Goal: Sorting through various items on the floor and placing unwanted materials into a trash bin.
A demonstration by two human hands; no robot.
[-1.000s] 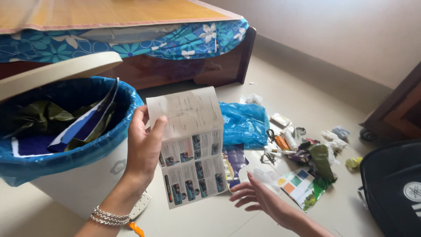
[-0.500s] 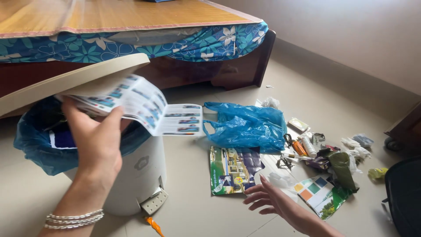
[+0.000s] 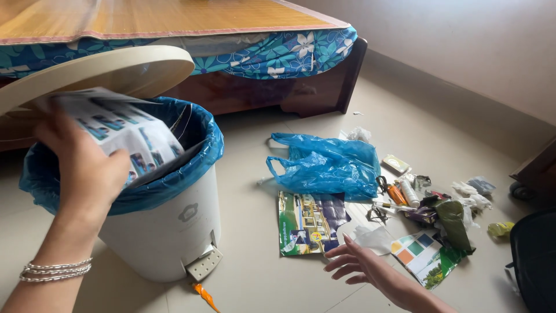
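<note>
1. The left hand (image 3: 87,168) is gripping a printed paper sheet (image 3: 124,130) with its fingers clamped on it. The sheet is hanging over the open top of the white pedal bin (image 3: 168,232), just above the blue bin bag (image 3: 197,150).
2. The bin lid (image 3: 104,72) is standing up behind the sheet, so the way in looks open.
3. The right hand (image 3: 362,266) is hovering low over the floor (image 3: 260,145) with its fingers spread apart. It is holding nothing. It is just beside a colourful leaflet (image 3: 307,223) and a bit of white plastic (image 3: 373,237).
4. I think one sheet is almost in the bin, and lots of rubbish is waiting on the floor.
5. A crumpled blue plastic bag (image 3: 327,165) is lying past the leaflet. Nearer the right wall there are a colour-square card (image 3: 420,255), a green wrapper (image 3: 454,223), small tubes and scraps.
6. An orange scrap (image 3: 204,295) is lying by the bin's pedal.
7. A bed with a flowery blue sheet (image 3: 278,52) is standing behind the bin. A black bag (image 3: 536,261) is sitting at the right edge.
</note>
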